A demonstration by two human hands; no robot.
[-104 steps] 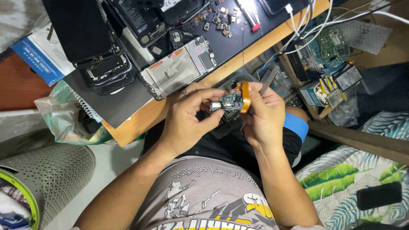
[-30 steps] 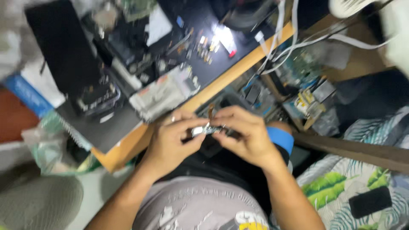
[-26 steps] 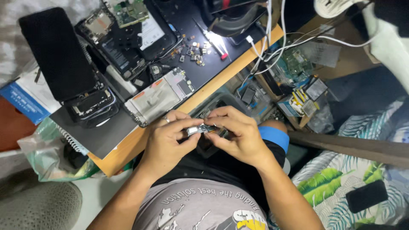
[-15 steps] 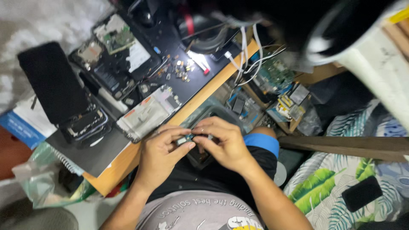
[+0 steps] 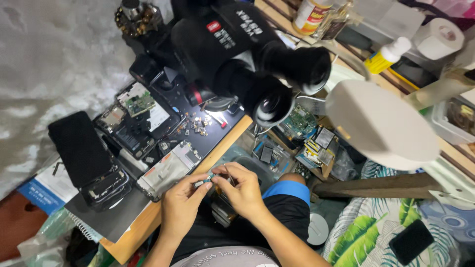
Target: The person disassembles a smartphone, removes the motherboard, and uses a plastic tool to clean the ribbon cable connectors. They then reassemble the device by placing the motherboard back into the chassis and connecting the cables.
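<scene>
My left hand (image 5: 181,203) and my right hand (image 5: 241,190) meet over my lap, just in front of the desk edge. Between the fingertips of both hands sits a small green circuit board (image 5: 206,180). My right hand also pinches a thin metal tool, perhaps tweezers (image 5: 228,175), whose tip touches the board. Both hands are closed around these small parts. My knee in dark shorts with a blue band (image 5: 287,190) lies just right of the hands.
A black mat (image 5: 148,148) on the wooden desk carries opened phones (image 5: 132,118), a black phone panel (image 5: 79,148), small screws (image 5: 195,123) and a microscope (image 5: 237,54) above. A white lamp head (image 5: 381,123) hangs at right. A phone (image 5: 410,241) lies on leafy fabric.
The view has swung up and back, bringing the microscope and lamp into sight. The orange-handled tool seen earlier is gone from my right hand; both hands stay together on the small board.
</scene>
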